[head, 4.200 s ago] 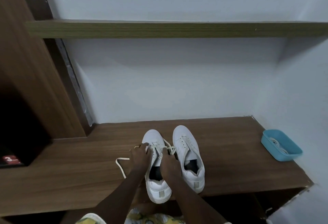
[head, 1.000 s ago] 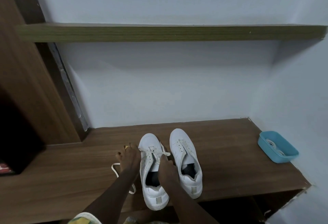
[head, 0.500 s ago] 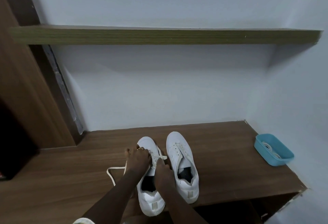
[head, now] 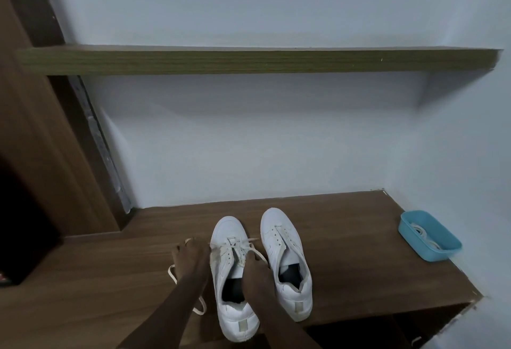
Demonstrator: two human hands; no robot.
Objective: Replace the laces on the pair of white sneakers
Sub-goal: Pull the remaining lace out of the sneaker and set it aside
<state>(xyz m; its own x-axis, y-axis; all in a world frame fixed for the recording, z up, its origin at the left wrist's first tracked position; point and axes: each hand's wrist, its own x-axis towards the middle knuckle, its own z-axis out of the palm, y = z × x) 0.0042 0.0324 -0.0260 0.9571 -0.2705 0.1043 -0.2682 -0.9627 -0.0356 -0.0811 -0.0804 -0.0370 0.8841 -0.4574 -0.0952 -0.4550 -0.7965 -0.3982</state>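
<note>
A brown wood-grain tabletop (head: pixel 359 252) fills an alcove closed at the back and on the right by a plain pale wall (head: pixel 276 141). A long olive-green wooden shelf (head: pixel 249 61) runs across that wall well above it. On the left stands a dark brown wooden cabinet panel (head: pixel 41 155) with a grey metal strip (head: pixel 102 141) along its rear edge. Near the front edge of the tabletop, two shoes lie side by side with toes toward the wall: a white low-top sneaker with a lace in its lower eyelets (head: pixel 228 231) and, just beside it on the right, a white low-top sneaker with bare eyelets (head: pixel 279 227). The left hand (head: pixel 190 254) sits against the laced shoe's left side, its grip curled around a cream flat lace (head: pixel 171 270) that trails in a loop over the wood. The right hand (head: pixel 254 268) rests on the same shoe's right eyelet row with fingers curled; I cannot tell what its grip holds. Well apart, by the right wall, a light blue plastic tray (head: pixel 439 254) holds coiled white laces (head: pixel 423 234).
</note>
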